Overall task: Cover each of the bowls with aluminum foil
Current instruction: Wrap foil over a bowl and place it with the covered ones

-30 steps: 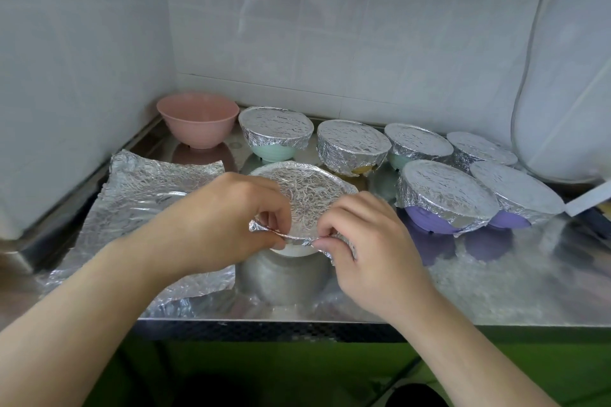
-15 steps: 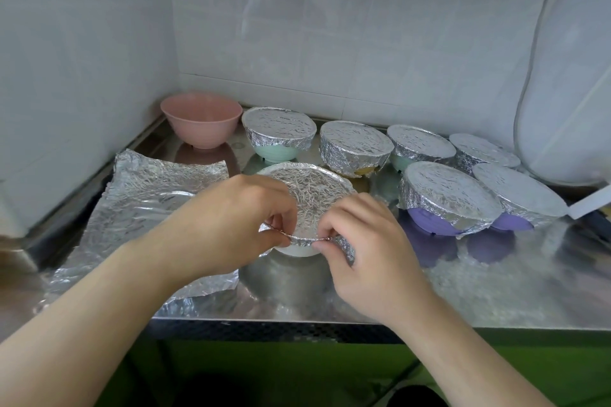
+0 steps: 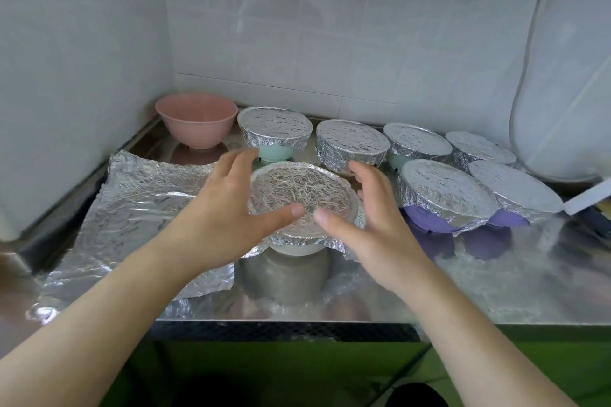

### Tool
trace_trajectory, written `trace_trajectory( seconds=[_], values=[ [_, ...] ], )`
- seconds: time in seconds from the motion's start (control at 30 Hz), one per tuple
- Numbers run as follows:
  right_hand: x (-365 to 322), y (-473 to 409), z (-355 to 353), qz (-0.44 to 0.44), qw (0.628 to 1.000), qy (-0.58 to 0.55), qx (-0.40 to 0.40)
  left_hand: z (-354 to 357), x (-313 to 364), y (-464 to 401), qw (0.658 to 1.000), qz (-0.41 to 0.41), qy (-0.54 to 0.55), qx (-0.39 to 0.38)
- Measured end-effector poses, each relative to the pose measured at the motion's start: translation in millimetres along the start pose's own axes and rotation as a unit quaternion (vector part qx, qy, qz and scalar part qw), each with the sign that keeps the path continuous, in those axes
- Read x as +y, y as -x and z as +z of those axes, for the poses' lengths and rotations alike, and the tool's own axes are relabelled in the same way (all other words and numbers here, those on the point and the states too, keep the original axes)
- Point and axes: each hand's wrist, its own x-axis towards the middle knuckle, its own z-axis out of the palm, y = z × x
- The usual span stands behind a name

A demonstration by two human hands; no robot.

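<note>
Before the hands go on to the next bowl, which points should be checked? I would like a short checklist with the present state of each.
1. Foil over the top of the front bowl: ok, the top is fully covered.
2. Foil edge at its near side: not ok, it flares outward.
3. Left hand and right hand free: ok, both open beside the bowl.
4. Spare foil sheet ready: ok, lying flat at the left.
5. Pink bowl: not ok, uncovered.
6. Six bowls behind: ok, all foiled.
</note>
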Motion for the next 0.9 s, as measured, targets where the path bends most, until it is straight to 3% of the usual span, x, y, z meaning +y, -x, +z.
trace_trajectory(
  seconds=[0.1, 0.27, 0.43, 0.53, 0.73, 0.9],
  values=[
    [1, -11, 7, 0.073, 0.994, -0.072, -0.026, 16, -2, 0, 0.997, -0.049, 0.055, -0.028],
    [5, -18, 14, 0.069, 0.997, -0.015, -0.013, 22, 0, 2, 0.998, -0.055, 0.013, -0.005],
    [14, -19, 12, 0.076, 0.987, -0.143, 0.005, 18, 3, 2, 0.998, -0.063, 0.002, -0.027],
    [18, -20, 8, 0.086, 0.962, -0.26, -0.015, 13, 8, 5, 0.994, -0.079, 0.028, -0.075],
    [38, -13, 24, 0.139, 0.923, -0.358, -0.033, 16, 15, 9, 0.992, -0.086, -0.008, -0.088],
    [26, -6, 36, 0.189, 0.854, -0.485, -0.012, 15, 18, 11, 0.991, -0.094, -0.021, -0.09]
  ],
)
